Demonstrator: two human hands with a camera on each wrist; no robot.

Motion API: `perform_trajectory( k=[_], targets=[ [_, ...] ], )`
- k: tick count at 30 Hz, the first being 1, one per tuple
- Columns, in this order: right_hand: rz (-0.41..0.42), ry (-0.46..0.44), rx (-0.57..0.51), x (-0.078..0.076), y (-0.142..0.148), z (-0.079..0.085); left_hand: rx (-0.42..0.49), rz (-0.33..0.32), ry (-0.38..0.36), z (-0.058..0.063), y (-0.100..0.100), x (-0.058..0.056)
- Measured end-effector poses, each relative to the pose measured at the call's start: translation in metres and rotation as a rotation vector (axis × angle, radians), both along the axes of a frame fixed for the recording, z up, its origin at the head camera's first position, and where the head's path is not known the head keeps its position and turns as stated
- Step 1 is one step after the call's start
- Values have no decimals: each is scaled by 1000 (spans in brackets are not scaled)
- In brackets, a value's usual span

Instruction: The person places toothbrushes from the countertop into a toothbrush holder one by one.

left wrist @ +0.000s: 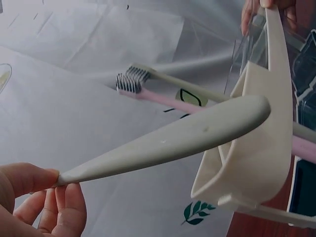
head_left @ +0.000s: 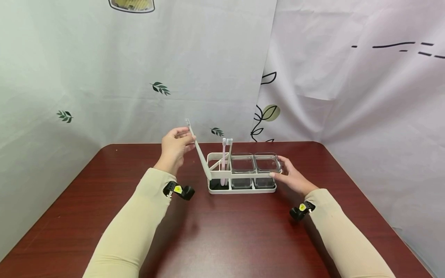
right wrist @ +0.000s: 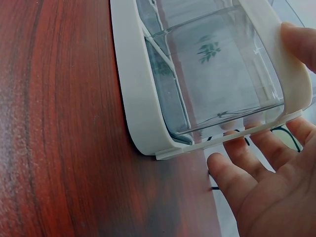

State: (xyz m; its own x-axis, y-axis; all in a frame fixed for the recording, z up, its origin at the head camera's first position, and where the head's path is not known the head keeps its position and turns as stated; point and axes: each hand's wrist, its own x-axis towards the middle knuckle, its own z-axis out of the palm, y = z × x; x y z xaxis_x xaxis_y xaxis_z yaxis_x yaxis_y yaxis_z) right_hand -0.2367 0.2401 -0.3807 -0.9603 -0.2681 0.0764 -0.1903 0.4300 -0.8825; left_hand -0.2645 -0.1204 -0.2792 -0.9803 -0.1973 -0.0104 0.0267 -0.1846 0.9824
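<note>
My left hand [head_left: 174,148] pinches a pale grey-green toothbrush [head_left: 200,153] near its bristle end, between thumb and fingertips. The brush slants with its bristles up, and its thick handle end [left wrist: 242,116] overlaps the left end of a white toothbrush holder [head_left: 248,175]. Two more toothbrushes stand in that left section, one pink [head_left: 223,156] and one pale green [left wrist: 182,88]. Around the holder's right end, my right hand [head_left: 292,178] grips the upper rail, thumb [right wrist: 301,44] on the front and fingers behind. Two clear cups [head_left: 242,164] sit side by side in its other sections.
The holder stands on a dark red wooden table [head_left: 236,235], towards the far edge. Behind it hangs a white cloth [head_left: 215,69] with printed leaves, and another cloth borders the right side. Dark pads [head_left: 217,185] line the holder's base.
</note>
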Motion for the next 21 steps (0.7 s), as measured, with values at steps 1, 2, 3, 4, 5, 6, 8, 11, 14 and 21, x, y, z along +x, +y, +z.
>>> perform_trajectory(
  k=[1, 2, 3, 4, 5, 6, 8, 11, 14, 21],
  targets=[
    [2, 0, -1, 0, 0, 0, 2, 6, 6, 0, 1, 1],
    [2, 0, 1, 0, 0, 0, -2, 17, 14, 1, 2, 1],
    [2, 0, -1, 0, 0, 0, -1, 25, 24, 1, 4, 2],
    [3, 1, -4, 0, 0, 0, 5, 35, 34, 2, 5, 3],
    [4, 2, -6, 0, 0, 0, 10, 44, 46, 3, 6, 3],
    [5, 3, -9, 0, 0, 0, 18, 54, 60, 3, 8, 4],
    [3, 8, -6, 0, 0, 0, 37, 72, 87, 4, 11, 5],
    [4, 10, -2, 0, 0, 0, 74, 92, 124, 6, 16, 6],
    [3, 8, -1, 1, 0, 1, 101, 107, 148, 7, 20, 7],
    [1, 3, 0, 1, -1, 0, 160, 138, 225, 8, 29, 7]
  ],
)
